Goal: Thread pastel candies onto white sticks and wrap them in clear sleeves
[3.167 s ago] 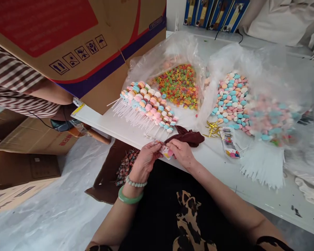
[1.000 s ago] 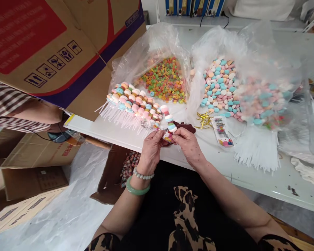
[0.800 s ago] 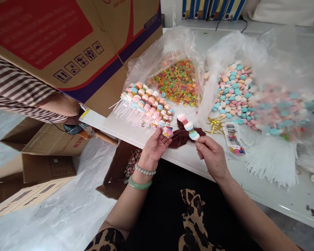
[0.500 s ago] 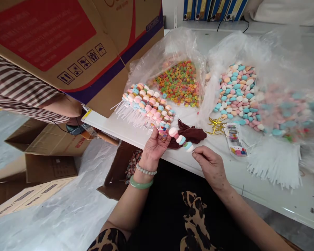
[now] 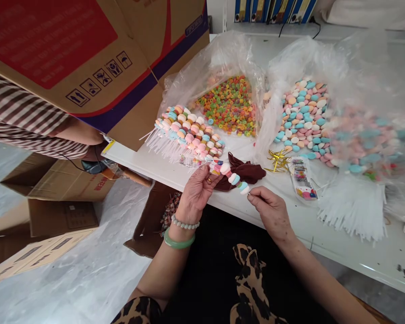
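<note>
Between my two hands is a candy skewer (image 5: 235, 179) of white, blue and pink pieces. My right hand (image 5: 266, 204) pinches its lower end. My left hand (image 5: 200, 184) is closed at the other end on a small colourful printed wrapper (image 5: 216, 166). Just beyond lie a dark brown cloth (image 5: 251, 173) and a pile of candy skewers (image 5: 191, 130) with white sticks. To the right are gold twist ties (image 5: 278, 160), a stack of printed wrappers (image 5: 303, 180) and a fan of white sticks (image 5: 356, 209).
Clear bags hold ring candies (image 5: 227, 105) and pastel candies (image 5: 305, 114). A big cardboard box (image 5: 131, 117) stands at the table's left, beside a person's striped sleeve (image 5: 23, 105). An open box (image 5: 148, 225) with wrapped pieces is below the table (image 5: 340, 256) edge.
The printed wrapper at my left hand now shows more, reaching up beside the top of the candy skewer. My right hand keeps its pinch. The whole view has shifted slightly.
</note>
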Motion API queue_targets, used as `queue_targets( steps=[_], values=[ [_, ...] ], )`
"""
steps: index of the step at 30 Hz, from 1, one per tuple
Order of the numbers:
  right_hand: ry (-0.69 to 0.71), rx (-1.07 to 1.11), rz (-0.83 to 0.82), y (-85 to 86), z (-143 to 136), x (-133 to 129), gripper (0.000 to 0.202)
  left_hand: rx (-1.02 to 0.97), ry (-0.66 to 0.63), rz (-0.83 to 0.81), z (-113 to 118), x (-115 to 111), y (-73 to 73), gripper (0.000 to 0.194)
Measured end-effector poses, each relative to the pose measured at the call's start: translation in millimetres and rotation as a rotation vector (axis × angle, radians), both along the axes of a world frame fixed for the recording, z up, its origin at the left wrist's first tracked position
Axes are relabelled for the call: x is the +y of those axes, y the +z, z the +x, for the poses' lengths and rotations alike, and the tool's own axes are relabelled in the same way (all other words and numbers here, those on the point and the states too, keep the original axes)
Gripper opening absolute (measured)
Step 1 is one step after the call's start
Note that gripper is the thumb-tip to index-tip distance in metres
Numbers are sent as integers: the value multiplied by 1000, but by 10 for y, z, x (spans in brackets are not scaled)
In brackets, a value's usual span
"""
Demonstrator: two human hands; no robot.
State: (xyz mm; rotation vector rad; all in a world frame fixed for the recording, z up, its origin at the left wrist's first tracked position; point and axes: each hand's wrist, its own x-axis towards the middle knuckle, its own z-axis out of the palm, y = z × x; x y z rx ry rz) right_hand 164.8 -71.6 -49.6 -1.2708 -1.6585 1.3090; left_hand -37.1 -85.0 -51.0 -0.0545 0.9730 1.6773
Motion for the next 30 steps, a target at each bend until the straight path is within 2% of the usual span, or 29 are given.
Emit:
queue_targets(
  steps=[3, 9, 14, 17, 23, 26, 30],
  values=[
    [17, 20, -68, 14, -3, -2, 14, 58, -41, -3, 4, -11, -27, 11],
    [44, -87, 115, -56, -27, -53, 12, 87, 66, 37, -6, 5, -139, 10],
    [82, -53, -19, -47, -9, 3, 13, 65, 81, 83, -43, 17, -190, 13],
    [115, -68, -90, -33, 17, 56, 13, 131, 15, 95, -77, 7, -219, 21],
    [127, -112, -64, -67, 88, 132, 12, 243, -215, 83, -138, -36, -229, 29],
    [91, -90, -54, -92, 107, 152, 12, 221, -238, 87, -120, -41, -234, 29],
    [67, -79, -112, -110, 74, 131, 14, 211, -198, 109, -43, -42, -254, 28]
  ],
)
